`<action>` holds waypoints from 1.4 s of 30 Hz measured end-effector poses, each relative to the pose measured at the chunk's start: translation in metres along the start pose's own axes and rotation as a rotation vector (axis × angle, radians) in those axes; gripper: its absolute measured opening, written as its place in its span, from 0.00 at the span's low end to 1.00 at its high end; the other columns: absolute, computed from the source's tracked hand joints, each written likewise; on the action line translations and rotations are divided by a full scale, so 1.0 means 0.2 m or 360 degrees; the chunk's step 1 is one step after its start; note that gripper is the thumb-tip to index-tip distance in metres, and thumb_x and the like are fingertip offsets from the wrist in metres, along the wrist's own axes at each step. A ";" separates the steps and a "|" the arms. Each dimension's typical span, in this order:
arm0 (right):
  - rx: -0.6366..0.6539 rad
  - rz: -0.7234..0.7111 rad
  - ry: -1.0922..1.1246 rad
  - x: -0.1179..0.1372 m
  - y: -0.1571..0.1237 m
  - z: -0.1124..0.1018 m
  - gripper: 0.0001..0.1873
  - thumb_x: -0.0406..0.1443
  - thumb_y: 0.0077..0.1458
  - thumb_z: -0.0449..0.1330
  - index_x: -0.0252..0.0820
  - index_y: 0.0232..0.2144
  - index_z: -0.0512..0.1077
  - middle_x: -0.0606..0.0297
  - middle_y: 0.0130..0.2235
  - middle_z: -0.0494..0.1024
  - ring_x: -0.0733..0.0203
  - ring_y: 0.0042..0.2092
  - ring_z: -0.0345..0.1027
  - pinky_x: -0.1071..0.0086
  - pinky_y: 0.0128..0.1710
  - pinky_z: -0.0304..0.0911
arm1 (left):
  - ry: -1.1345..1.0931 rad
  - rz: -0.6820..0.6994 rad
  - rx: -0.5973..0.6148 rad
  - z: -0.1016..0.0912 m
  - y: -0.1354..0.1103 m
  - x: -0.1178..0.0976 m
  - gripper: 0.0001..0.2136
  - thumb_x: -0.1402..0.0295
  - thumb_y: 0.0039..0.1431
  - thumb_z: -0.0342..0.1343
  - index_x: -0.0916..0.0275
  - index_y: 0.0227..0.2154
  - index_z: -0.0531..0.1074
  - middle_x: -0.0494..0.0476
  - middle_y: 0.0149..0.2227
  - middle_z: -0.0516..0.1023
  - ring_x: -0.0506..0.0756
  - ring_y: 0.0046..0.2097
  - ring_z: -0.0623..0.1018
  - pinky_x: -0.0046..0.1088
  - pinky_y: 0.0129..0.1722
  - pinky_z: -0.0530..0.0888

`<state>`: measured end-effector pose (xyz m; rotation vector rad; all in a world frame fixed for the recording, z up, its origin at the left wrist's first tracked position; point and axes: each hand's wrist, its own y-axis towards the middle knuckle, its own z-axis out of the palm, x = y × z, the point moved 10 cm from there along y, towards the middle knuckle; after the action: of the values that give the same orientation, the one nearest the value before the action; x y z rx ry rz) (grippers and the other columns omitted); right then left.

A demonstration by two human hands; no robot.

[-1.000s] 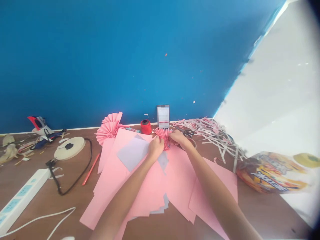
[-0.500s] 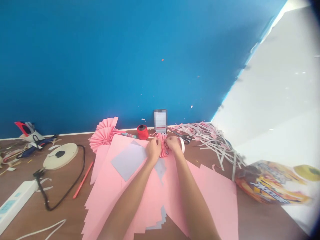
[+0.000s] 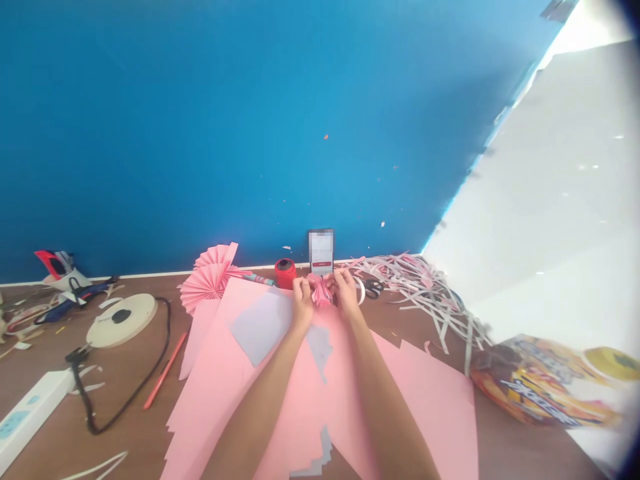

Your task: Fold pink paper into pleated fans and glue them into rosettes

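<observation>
My left hand (image 3: 302, 298) and my right hand (image 3: 345, 291) pinch a small pleated pink paper piece (image 3: 321, 291) from either side, near the back of the table. Both hands are closed on it, the folded paper bunched between them. Under my forearms lie large pink paper sheets (image 3: 260, 393) with a pale grey sheet (image 3: 263, 325) among them. A finished pink paper fan (image 3: 207, 280) lies to the left of the hands.
A red thread spool (image 3: 285, 273), a phone (image 3: 321, 251), scissors (image 3: 373, 287) and a heap of paper strips (image 3: 425, 287) line the blue wall. Left: a tape roll (image 3: 120, 311), black cable (image 3: 135, 387), red pen (image 3: 164, 371), power strip (image 3: 30, 417), glue gun (image 3: 60, 267). Right: a snack bag (image 3: 540, 383).
The hands have drawn closer together, squeezing the pleated pink piece into a tighter bunch. The view has shifted a little, so the table sits lower in frame.
</observation>
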<state>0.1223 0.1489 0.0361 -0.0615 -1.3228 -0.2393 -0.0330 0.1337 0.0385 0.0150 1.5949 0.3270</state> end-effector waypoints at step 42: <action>-0.0160 -0.0254 -0.0225 0.08 0.00 -0.11 0.10 0.41 0.53 0.56 0.42 0.25 0.64 0.75 0.19 0.60 0.69 0.21 0.50 0.73 0.22 0.47 | -0.0051 -0.0046 0.0504 0.19 0.00 0.06 0.07 0.69 0.60 0.48 0.60 0.26 0.60 0.45 0.19 0.60 0.49 0.23 0.63 0.25 0.27 0.61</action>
<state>0.1461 0.1421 0.0452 -0.0589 -1.4578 -0.4436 0.0035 0.1435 0.0270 0.2392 1.5998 0.0487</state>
